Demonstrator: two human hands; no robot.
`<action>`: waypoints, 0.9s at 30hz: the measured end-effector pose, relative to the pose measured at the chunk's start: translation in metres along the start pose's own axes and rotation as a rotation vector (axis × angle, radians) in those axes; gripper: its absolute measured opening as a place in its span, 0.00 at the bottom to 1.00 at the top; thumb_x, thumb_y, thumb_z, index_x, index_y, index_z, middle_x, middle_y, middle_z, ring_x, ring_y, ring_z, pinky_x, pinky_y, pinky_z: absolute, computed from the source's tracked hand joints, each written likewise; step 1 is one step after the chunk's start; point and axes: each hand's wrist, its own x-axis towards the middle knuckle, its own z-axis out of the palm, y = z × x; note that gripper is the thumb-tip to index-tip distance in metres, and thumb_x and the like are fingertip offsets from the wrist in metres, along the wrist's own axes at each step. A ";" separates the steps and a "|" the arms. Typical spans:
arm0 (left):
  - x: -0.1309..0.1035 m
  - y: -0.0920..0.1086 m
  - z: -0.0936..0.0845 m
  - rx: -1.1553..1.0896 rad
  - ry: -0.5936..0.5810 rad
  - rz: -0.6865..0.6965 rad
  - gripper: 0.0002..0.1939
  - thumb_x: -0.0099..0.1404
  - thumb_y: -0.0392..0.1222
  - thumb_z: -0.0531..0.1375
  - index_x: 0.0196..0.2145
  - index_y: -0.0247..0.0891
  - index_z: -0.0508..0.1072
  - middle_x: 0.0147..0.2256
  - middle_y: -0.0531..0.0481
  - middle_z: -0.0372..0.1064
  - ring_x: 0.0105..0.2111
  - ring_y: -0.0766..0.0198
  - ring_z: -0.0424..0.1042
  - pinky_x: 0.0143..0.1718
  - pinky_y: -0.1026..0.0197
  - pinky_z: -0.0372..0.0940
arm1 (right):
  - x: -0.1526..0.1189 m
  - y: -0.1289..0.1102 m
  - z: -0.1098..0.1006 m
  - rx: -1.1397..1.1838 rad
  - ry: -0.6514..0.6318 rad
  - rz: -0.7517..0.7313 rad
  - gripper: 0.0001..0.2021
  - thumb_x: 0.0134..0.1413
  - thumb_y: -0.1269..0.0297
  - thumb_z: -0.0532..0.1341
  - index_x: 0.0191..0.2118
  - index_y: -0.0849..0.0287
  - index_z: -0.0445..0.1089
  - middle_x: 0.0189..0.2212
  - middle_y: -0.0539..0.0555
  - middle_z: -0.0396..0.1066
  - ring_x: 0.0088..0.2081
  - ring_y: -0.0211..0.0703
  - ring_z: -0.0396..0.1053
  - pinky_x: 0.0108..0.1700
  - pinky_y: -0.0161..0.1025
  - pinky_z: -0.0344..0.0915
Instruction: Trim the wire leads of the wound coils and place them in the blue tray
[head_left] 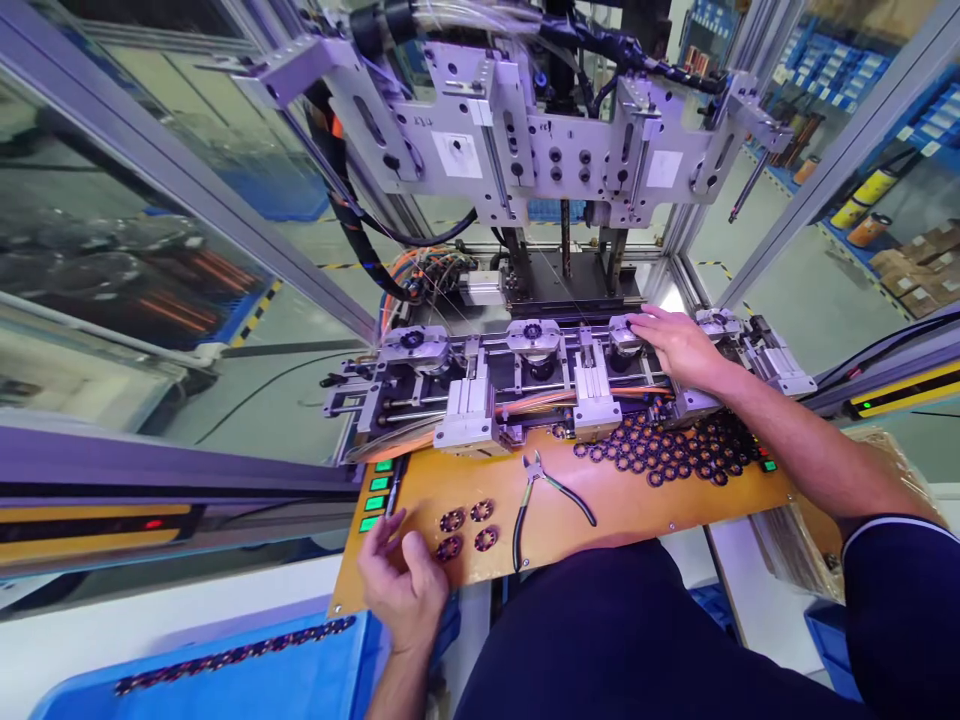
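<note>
My right hand (681, 348) reaches over the third clamp fixture (624, 330) of the machine, its fingers stretched out and their tips at the fixture's top. Whether a small part lies under those fingertips is hidden. Dark rings sit in the left fixture (412, 342) and the middle fixture (533, 332). My left hand (405, 580) hovers by the left edge of the orange-yellow panel (465, 570), fingers loosely bent and apart, holding nothing. Close to it are green buttons (373, 504) and several dark ring-shaped parts (486, 538). Wire cutters (536, 478) lie with their handles spread.
Many similar black rings (667, 450) cover the panel's right part. Above hangs a metal tooling plate (562, 150) with cables. Yellow-black sensor bars (97, 525) flank both sides. A blue bin (247, 680) with a row of rings stands at lower left.
</note>
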 end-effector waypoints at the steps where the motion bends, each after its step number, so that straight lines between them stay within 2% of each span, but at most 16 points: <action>1: -0.001 0.001 -0.002 -0.005 0.006 0.006 0.25 0.65 0.49 0.54 0.56 0.33 0.62 0.49 0.37 0.69 0.50 0.52 0.71 0.53 0.45 0.64 | 0.000 -0.001 0.000 0.002 0.001 0.004 0.25 0.53 0.82 0.52 0.55 0.64 0.70 0.59 0.58 0.65 0.63 0.53 0.58 0.60 0.54 0.62; 5: -0.007 0.011 -0.011 -0.029 0.027 0.042 0.26 0.66 0.49 0.54 0.57 0.32 0.61 0.50 0.35 0.69 0.52 0.50 0.70 0.53 0.45 0.63 | 0.000 -0.004 0.001 0.006 -0.002 0.012 0.26 0.51 0.83 0.51 0.55 0.64 0.70 0.58 0.57 0.66 0.63 0.53 0.59 0.60 0.54 0.62; 9: -0.018 0.035 -0.018 -0.032 -0.020 0.105 0.24 0.66 0.47 0.55 0.56 0.35 0.63 0.49 0.39 0.70 0.50 0.52 0.70 0.54 0.47 0.63 | -0.002 -0.005 -0.004 -0.005 0.001 0.003 0.24 0.54 0.81 0.52 0.54 0.63 0.71 0.58 0.58 0.67 0.63 0.53 0.58 0.59 0.55 0.62; 13: -0.018 0.063 -0.017 0.004 -0.175 0.346 0.14 0.66 0.42 0.57 0.49 0.38 0.70 0.43 0.43 0.73 0.47 0.54 0.71 0.52 0.49 0.65 | -0.005 -0.002 -0.004 -0.023 0.014 0.013 0.25 0.50 0.83 0.52 0.53 0.67 0.71 0.58 0.60 0.67 0.63 0.58 0.58 0.59 0.58 0.61; 16: -0.009 0.081 0.003 0.045 -0.392 0.529 0.10 0.66 0.41 0.57 0.44 0.39 0.73 0.40 0.44 0.75 0.44 0.54 0.73 0.49 0.49 0.67 | -0.004 0.001 -0.002 -0.025 0.021 0.011 0.25 0.48 0.84 0.53 0.51 0.67 0.73 0.56 0.60 0.68 0.62 0.57 0.60 0.58 0.56 0.63; 20: 0.005 0.096 0.052 0.143 -0.596 0.601 0.11 0.63 0.40 0.60 0.43 0.38 0.76 0.43 0.42 0.77 0.48 0.50 0.72 0.51 0.48 0.65 | -0.004 -0.009 -0.005 -0.032 0.092 0.022 0.20 0.54 0.81 0.53 0.49 0.67 0.74 0.54 0.61 0.70 0.61 0.57 0.61 0.57 0.56 0.64; 23: 0.011 0.101 0.082 0.248 -0.653 0.589 0.14 0.62 0.34 0.59 0.46 0.36 0.75 0.44 0.39 0.76 0.47 0.49 0.71 0.49 0.47 0.66 | -0.018 -0.036 -0.011 -0.028 0.224 0.053 0.18 0.60 0.77 0.52 0.53 0.67 0.71 0.56 0.62 0.68 0.62 0.57 0.60 0.58 0.58 0.63; 27: 0.011 0.103 0.100 0.354 -0.672 0.556 0.17 0.65 0.32 0.56 0.50 0.38 0.73 0.45 0.39 0.73 0.45 0.50 0.70 0.46 0.48 0.66 | -0.060 -0.089 -0.016 0.130 0.495 0.035 0.19 0.63 0.74 0.54 0.58 0.61 0.67 0.56 0.61 0.68 0.59 0.50 0.65 0.60 0.52 0.64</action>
